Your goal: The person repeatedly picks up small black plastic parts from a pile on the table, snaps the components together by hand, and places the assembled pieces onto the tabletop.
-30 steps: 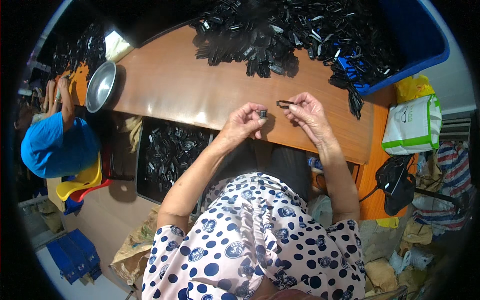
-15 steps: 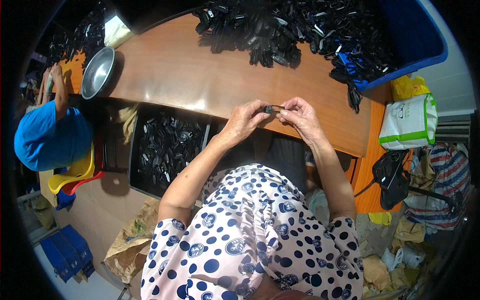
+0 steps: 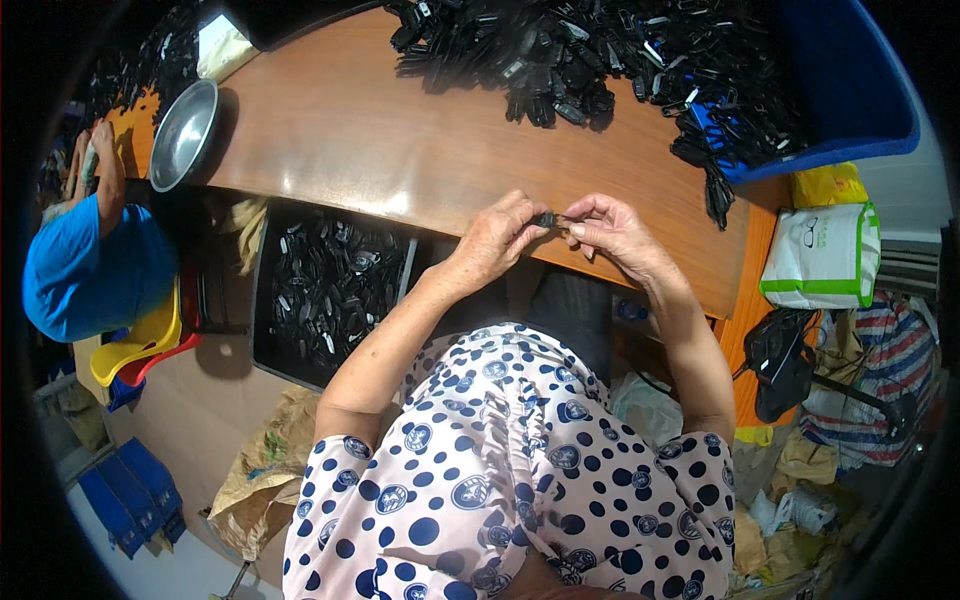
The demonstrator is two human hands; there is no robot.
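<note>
Over the table's front edge, my left hand [image 3: 495, 240] pinches a small dark part [image 3: 546, 219] between thumb and fingers. My right hand [image 3: 612, 235] is closed at the part's other end, thumb against forefinger. The part looks black and oblong; its exact kind is too small to make out, and my fingertips cover much of it. At the back of the table lies a large heap of similar black pieces [image 3: 545, 65], apart from both hands.
A blue bin [image 3: 850, 100] stands at the right back of the brown table [image 3: 370, 120]. On the left are a metal bowl [image 3: 184, 135], a black tray of dark pieces [image 3: 330, 285] and a person in a blue shirt [image 3: 90, 265]. A white-green bag [image 3: 820, 255] sits on the right.
My right hand has turned slightly and its fingers have shifted at the part's end. The left hand keeps its pinch. The whole view has shifted a little.
</note>
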